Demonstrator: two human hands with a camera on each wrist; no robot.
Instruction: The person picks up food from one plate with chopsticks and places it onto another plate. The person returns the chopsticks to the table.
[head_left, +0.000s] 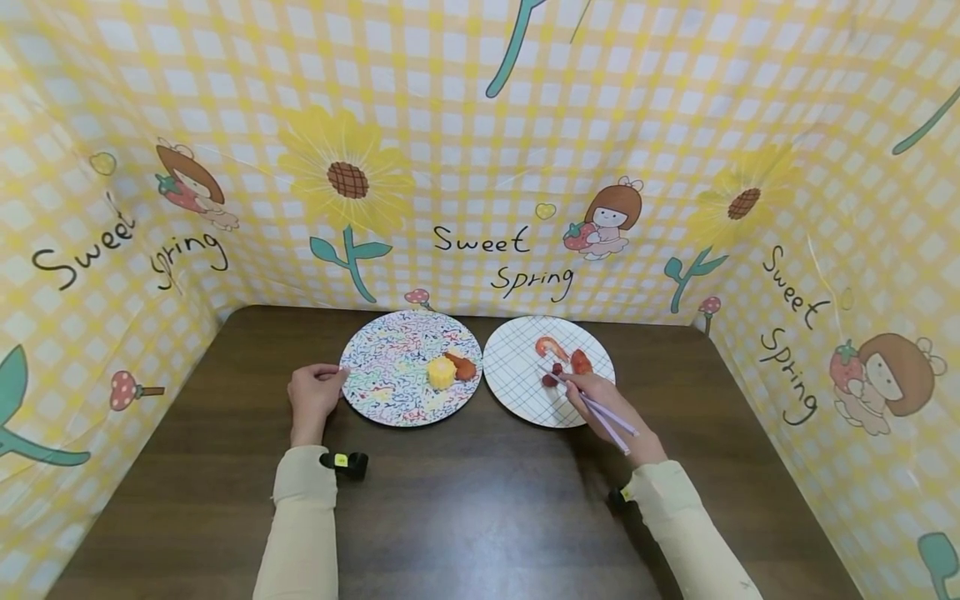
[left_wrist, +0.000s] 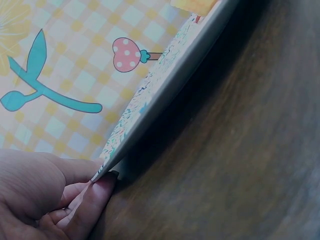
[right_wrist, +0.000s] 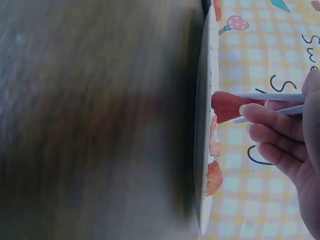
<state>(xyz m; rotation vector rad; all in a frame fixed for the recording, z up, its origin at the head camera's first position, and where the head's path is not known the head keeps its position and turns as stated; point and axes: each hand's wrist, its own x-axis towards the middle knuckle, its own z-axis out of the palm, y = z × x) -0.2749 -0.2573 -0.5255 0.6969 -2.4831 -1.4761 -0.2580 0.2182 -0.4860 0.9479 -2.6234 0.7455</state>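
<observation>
My left hand [head_left: 312, 398] pinches the left rim of a round plate [head_left: 378, 375] with a multicoloured squiggle pattern, thumb above and a finger below in the left wrist view. On that plate lie a yellow ridged piece like corn [head_left: 441, 373] and a brown piece like a drumstick [head_left: 466, 368]. My right hand [head_left: 606, 402] holds pale purple chopsticks [head_left: 617, 431] over a white plate with a grid pattern [head_left: 510, 371]. Their tips are at a dark red food piece [right_wrist: 227, 106], which overlaps the plate. A shrimp [head_left: 550, 347] and an orange-red piece [head_left: 581, 363] lie close by.
Both plates stand side by side near the back edge of a dark wooden table [head_left: 465, 517]. A yellow checked cloth [head_left: 480, 150] printed with flowers and figures hangs behind and along both sides. Wrist cameras [head_left: 351, 464] sit at both cuffs.
</observation>
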